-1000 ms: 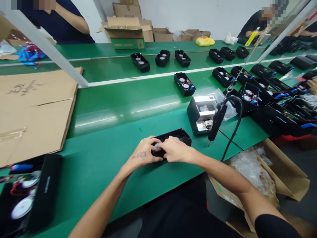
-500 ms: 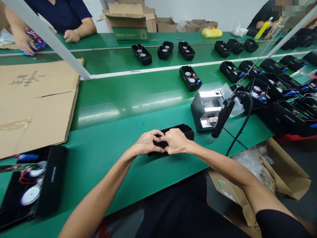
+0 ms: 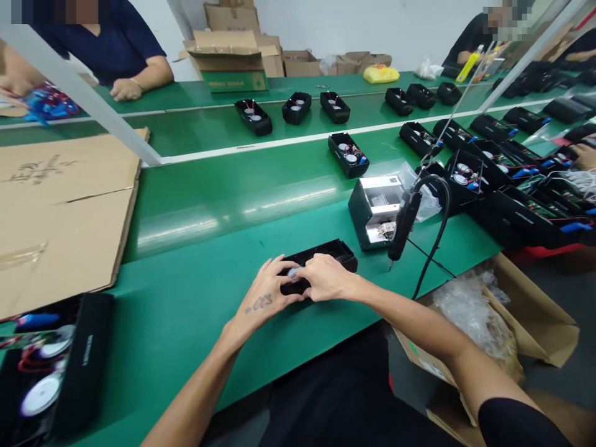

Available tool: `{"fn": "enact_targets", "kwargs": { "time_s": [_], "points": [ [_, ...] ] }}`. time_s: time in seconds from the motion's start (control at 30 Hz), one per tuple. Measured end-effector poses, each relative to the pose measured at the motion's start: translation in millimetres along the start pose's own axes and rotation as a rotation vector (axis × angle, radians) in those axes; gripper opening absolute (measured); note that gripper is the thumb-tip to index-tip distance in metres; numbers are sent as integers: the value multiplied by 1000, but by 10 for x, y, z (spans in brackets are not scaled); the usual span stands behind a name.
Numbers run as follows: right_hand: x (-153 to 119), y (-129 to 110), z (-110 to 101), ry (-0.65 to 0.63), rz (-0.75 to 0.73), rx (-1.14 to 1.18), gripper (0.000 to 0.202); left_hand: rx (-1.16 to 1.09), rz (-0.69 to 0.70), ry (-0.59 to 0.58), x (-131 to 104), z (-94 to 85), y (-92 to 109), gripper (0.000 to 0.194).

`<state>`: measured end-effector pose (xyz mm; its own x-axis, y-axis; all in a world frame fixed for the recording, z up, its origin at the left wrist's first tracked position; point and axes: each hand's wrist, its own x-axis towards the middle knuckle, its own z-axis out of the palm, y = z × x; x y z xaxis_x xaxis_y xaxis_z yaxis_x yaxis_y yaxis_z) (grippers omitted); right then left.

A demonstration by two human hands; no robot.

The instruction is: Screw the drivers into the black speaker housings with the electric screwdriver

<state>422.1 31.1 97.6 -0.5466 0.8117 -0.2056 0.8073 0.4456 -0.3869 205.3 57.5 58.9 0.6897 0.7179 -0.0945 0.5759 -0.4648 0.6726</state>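
Note:
A black speaker housing (image 3: 343, 253) lies open side up on the green bench in front of me. With thumb and fingers curved across its left end, my left hand (image 3: 270, 290) grips the housing. Inside, between both hands, a small round greyish part (image 3: 293, 272) shows, perhaps a speaker driver. My right hand (image 3: 328, 277) is closed over the housing, its fingertips at this round part. Exactly what those fingers pinch is hidden by the hand. Right of the housing hangs a black electric screwdriver (image 3: 404, 226), touched by neither hand.
A screw feeder (image 3: 376, 211) stands behind the screwdriver. Black housings with wiring (image 3: 542, 208) crowd the right, and another housing (image 3: 88, 366) sits at near left. Flattened cardboard (image 3: 65, 211) covers the left. A box of plastic bags (image 3: 484, 316) is below the bench edge. Co-workers sit opposite.
My left hand has spread slightly, and the round greyish part now shows between the hands. The camera view has shifted a little. The housing stays on the bench.

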Motion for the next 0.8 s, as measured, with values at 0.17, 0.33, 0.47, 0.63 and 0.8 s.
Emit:
{"fn": "enact_targets", "kwargs": {
  "time_s": [0.17,0.33,0.47,0.63,0.8],
  "points": [
    [141,48,-164,-84,54,81,46,-82,-73,-36,154,-82,-60,35],
    [204,90,-323,-103,3,111,40,-146,-99,-85,268,-244,-14,37],
    [201,110,-342,-120,19,84,35,-171,-131,-93,278,-298,10,39],
    [172,151,-267,-37,37,101,63,-166,-137,-102,300,-326,20,40],
    [107,130,-184,39,-14,89,58,-110,-108,-82,282,-276,23,36]
  ]
}}
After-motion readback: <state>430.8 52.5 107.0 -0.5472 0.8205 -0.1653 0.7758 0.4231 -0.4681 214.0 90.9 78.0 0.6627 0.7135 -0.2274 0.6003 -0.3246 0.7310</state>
